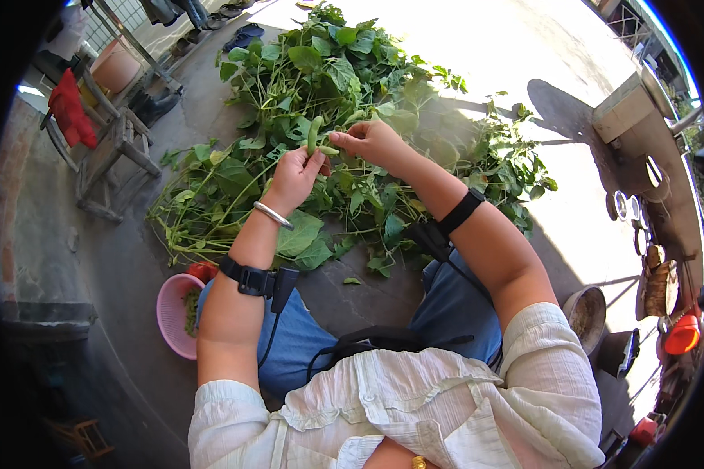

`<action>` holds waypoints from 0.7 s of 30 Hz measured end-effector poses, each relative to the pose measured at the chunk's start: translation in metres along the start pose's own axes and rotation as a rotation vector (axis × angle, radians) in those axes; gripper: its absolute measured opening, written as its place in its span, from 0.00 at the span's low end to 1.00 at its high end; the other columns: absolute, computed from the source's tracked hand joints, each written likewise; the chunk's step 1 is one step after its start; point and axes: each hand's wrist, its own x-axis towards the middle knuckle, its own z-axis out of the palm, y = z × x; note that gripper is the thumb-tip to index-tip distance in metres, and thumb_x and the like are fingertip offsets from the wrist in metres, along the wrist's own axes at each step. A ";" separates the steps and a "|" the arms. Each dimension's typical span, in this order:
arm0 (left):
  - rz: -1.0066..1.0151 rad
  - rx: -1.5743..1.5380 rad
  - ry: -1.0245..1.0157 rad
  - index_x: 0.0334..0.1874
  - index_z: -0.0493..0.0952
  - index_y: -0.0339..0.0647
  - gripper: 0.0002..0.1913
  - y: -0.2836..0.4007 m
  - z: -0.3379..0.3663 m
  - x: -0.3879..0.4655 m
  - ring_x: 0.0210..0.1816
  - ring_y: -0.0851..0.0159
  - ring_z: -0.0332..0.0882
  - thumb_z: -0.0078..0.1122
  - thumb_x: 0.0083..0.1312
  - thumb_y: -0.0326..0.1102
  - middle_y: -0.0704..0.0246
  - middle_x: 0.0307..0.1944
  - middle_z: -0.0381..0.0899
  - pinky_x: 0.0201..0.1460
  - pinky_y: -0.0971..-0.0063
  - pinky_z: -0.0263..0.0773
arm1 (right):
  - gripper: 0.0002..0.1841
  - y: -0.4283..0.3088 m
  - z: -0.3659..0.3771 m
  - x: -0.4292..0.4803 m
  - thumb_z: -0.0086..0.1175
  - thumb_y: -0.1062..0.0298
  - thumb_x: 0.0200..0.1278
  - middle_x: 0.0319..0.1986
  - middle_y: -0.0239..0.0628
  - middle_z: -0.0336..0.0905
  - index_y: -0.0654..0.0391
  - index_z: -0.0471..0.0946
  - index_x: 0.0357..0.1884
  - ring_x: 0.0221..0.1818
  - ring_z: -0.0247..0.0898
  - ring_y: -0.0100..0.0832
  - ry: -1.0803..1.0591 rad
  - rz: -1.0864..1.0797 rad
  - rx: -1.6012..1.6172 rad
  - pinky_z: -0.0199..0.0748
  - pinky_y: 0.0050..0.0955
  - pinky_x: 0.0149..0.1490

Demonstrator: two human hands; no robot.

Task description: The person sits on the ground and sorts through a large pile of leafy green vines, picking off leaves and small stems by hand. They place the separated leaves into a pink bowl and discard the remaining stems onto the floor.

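My left hand [298, 176] is shut on green bean pods. One pod [313, 135] sticks up from the fingers, and another pod [328, 150] points right, towards my other hand. Close beside them is my right hand [375, 143], thumb and fingertips drawn together; whether anything is between them cannot be made out. Both hands are over a large heap of uprooted or cut leafy bean plants [328, 64], spread on the concrete floor in front of me. A loose pod [352, 281] lies on the floor between my knees.
A pink plastic basket [173, 316] holding green pods stands beside my left leg, near a red object [202, 271]. A wooden chair [108, 155] with a red cloth [73, 108] is at left. At right stand a metal basin [585, 316] and a dark pot [618, 352].
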 end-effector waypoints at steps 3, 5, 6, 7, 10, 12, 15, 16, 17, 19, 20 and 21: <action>-0.102 -0.205 -0.019 0.36 0.74 0.34 0.15 0.004 -0.002 -0.004 0.30 0.75 0.72 0.44 0.65 0.41 0.69 0.29 0.77 0.34 0.82 0.66 | 0.18 0.007 -0.003 0.002 0.57 0.54 0.52 0.22 0.29 0.74 0.61 0.77 0.32 0.23 0.64 0.18 -0.077 -0.085 0.067 0.63 0.18 0.29; -0.165 -0.403 0.028 0.36 0.74 0.35 0.16 0.007 -0.007 -0.005 0.30 0.74 0.72 0.44 0.65 0.43 0.68 0.30 0.77 0.35 0.82 0.66 | 0.17 0.006 -0.009 0.001 0.57 0.55 0.52 0.24 0.32 0.76 0.61 0.78 0.32 0.25 0.66 0.19 -0.145 -0.200 0.120 0.65 0.20 0.31; -0.215 -0.456 0.039 0.35 0.74 0.35 0.18 0.007 -0.009 -0.005 0.30 0.74 0.72 0.44 0.65 0.45 0.69 0.31 0.76 0.36 0.81 0.66 | 0.16 0.004 -0.011 -0.001 0.56 0.55 0.53 0.22 0.31 0.77 0.60 0.79 0.30 0.22 0.65 0.17 -0.107 -0.288 0.072 0.63 0.19 0.27; -0.182 -0.390 0.022 0.35 0.74 0.35 0.18 0.008 -0.011 -0.005 0.30 0.74 0.72 0.44 0.65 0.45 0.69 0.31 0.76 0.36 0.81 0.66 | 0.16 0.000 -0.016 -0.003 0.56 0.55 0.53 0.21 0.31 0.77 0.60 0.79 0.29 0.20 0.64 0.16 -0.073 -0.243 -0.016 0.62 0.18 0.25; -0.058 -0.105 -0.025 0.34 0.75 0.34 0.19 0.010 -0.014 -0.005 0.27 0.74 0.71 0.44 0.65 0.47 0.69 0.28 0.76 0.32 0.82 0.66 | 0.20 -0.016 -0.035 -0.012 0.53 0.51 0.54 0.15 0.30 0.74 0.61 0.77 0.19 0.19 0.65 0.19 0.102 -0.066 -0.193 0.63 0.20 0.26; -0.056 0.140 -0.015 0.33 0.75 0.34 0.19 0.011 -0.011 -0.004 0.25 0.75 0.71 0.44 0.65 0.47 0.70 0.26 0.76 0.29 0.82 0.66 | 0.20 -0.025 -0.041 -0.015 0.55 0.50 0.52 0.14 0.29 0.71 0.61 0.76 0.23 0.18 0.63 0.18 0.268 -0.160 -0.134 0.61 0.20 0.24; 0.055 0.390 -0.054 0.32 0.74 0.34 0.14 0.010 0.001 -0.005 0.22 0.71 0.70 0.47 0.63 0.40 0.67 0.22 0.74 0.26 0.79 0.66 | 0.20 -0.026 -0.033 -0.016 0.60 0.52 0.48 0.14 0.27 0.67 0.60 0.75 0.34 0.18 0.60 0.18 0.160 -0.348 -0.119 0.58 0.20 0.24; 0.130 0.410 -0.073 0.32 0.74 0.34 0.12 0.010 0.006 -0.005 0.22 0.69 0.71 0.48 0.62 0.38 0.65 0.22 0.74 0.26 0.78 0.66 | 0.24 -0.024 -0.028 -0.015 0.62 0.52 0.45 0.13 0.28 0.65 0.61 0.73 0.38 0.18 0.58 0.19 0.101 -0.387 -0.178 0.58 0.22 0.24; 0.204 0.432 -0.093 0.32 0.73 0.33 0.10 0.009 0.010 -0.005 0.22 0.67 0.71 0.49 0.61 0.35 0.64 0.22 0.73 0.27 0.78 0.66 | 0.24 -0.020 -0.023 -0.013 0.64 0.51 0.42 0.16 0.30 0.67 0.58 0.75 0.37 0.20 0.64 0.23 0.049 -0.391 -0.317 0.62 0.24 0.26; 0.284 0.498 -0.169 0.32 0.73 0.33 0.08 0.006 0.013 -0.006 0.23 0.64 0.71 0.50 0.60 0.33 0.63 0.22 0.73 0.28 0.77 0.67 | 0.19 -0.011 -0.018 -0.011 0.63 0.52 0.41 0.21 0.31 0.70 0.54 0.77 0.32 0.25 0.69 0.31 -0.045 -0.561 -0.670 0.65 0.28 0.29; 0.289 0.542 -0.224 0.33 0.73 0.33 0.08 0.004 0.012 -0.007 0.23 0.64 0.71 0.50 0.60 0.32 0.63 0.22 0.73 0.29 0.77 0.67 | 0.17 -0.007 -0.018 -0.010 0.62 0.52 0.41 0.23 0.31 0.70 0.53 0.78 0.31 0.26 0.69 0.33 -0.071 -0.626 -0.677 0.66 0.29 0.30; 0.318 0.588 -0.263 0.33 0.73 0.34 0.07 0.003 0.010 -0.008 0.23 0.64 0.71 0.50 0.60 0.31 0.63 0.22 0.73 0.29 0.77 0.67 | 0.15 -0.004 -0.019 -0.010 0.62 0.53 0.42 0.25 0.31 0.70 0.52 0.78 0.29 0.28 0.70 0.35 -0.120 -0.633 -0.719 0.66 0.30 0.31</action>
